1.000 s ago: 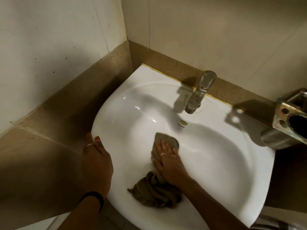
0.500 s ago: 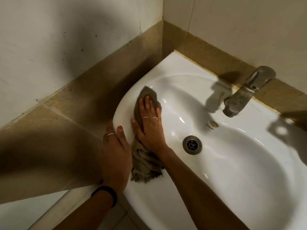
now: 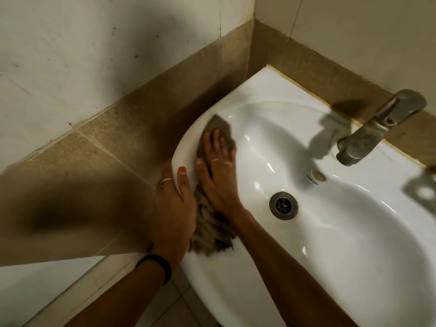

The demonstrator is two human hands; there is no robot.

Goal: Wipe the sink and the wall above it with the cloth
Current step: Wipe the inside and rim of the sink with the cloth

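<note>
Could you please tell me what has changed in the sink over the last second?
The right hand slid the cloth from beside the drain across to the sink's left rim. The left hand kept its grip on that rim; the tap is unchanged.

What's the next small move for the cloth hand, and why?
Probably sweep the cloth on along the rim toward the back corner: the right hand presses it flat on the sink's left rim, the left hand grips the edge.
</note>
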